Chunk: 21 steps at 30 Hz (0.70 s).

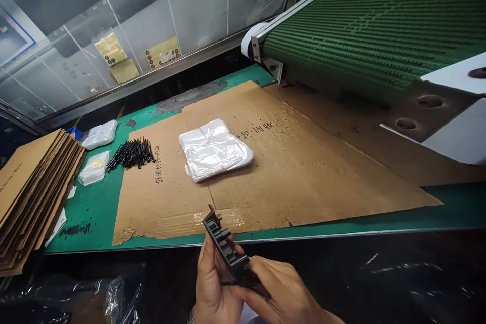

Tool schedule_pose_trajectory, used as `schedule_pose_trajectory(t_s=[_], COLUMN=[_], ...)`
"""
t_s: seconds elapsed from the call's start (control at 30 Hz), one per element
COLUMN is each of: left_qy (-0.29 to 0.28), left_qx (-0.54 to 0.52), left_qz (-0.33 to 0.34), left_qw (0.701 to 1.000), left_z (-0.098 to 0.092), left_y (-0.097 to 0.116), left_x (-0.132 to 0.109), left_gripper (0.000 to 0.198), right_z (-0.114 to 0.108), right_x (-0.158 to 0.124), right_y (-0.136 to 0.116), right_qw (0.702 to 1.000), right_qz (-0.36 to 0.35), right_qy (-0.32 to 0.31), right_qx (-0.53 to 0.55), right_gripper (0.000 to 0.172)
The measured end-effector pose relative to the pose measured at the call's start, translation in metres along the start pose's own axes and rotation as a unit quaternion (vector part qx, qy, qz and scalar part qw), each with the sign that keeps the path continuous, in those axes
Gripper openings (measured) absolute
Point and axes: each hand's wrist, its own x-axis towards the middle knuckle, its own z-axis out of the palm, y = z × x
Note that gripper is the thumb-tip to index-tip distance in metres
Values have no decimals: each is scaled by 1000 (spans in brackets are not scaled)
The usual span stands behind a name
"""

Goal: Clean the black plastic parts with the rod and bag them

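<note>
A black molded plastic part [227, 248], with ribs and slots along its side, is held up tilted in front of the table's near edge. My left hand [212, 278] grips it from the left, thumb along its side. My right hand [279, 283] is closed on its lower right end. Fingertips show behind the part, and its underside is partly hidden by my hands. Beyond it, a stack of clear plastic bags [214, 149] lies on a flat cardboard sheet [304, 177].
A pile of thin black parts [132, 153] lies left of the bags, near two smaller plastic-wrapped bundles [99, 134]. Cardboard sheets [34, 197] are stacked at the far left of the green table [102, 223]. A green conveyor belt [372, 25] slopes overhead at the right.
</note>
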Motion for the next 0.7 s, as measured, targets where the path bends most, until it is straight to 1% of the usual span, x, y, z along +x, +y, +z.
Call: schedule_pose_trajectory(t_s=[0.07, 0.13, 0.23, 0.3, 0.37, 0.43, 0.5, 0.6, 0.7], left_qy=[25, 27, 11, -11, -19, -6, 18, 44, 47], left_qx=[11, 48, 94, 106, 115, 126, 134, 134, 132], left_qz=[57, 103, 92, 80, 74, 72, 83, 86, 81], left_qw=[998, 993, 991, 991, 990, 989, 987, 986, 987], left_z=[1, 0, -3, -5, -6, -6, -5, -4, -7], left_y=[1, 3, 3, 1, -1, -1, 1, 3, 5], left_x=[2, 2, 0, -3, -6, -7, -8, -6, -3], left_gripper=[33, 40, 48, 51, 54, 55, 50, 45, 50], right_z=[-6, -13, -19, -18, -15, -12, -10, -11, -15], right_x=[0, 2, 10, 17, 21, 21, 17, 7, -2], right_y=[0, 4, 12, 17, 19, 19, 16, 7, -1], right_qw=[1000, 999, 999, 997, 994, 989, 985, 976, 968], right_qz=[18, 34, 17, -4, -22, -43, -64, -82, -94], right_qy=[-23, -31, -49, -71, -89, -98, -112, -158, -205], right_qx=[4, 11, -1, -28, -65, -97, -114, -122, -109], right_gripper=[32, 32, 33, 35, 39, 42, 45, 49, 52])
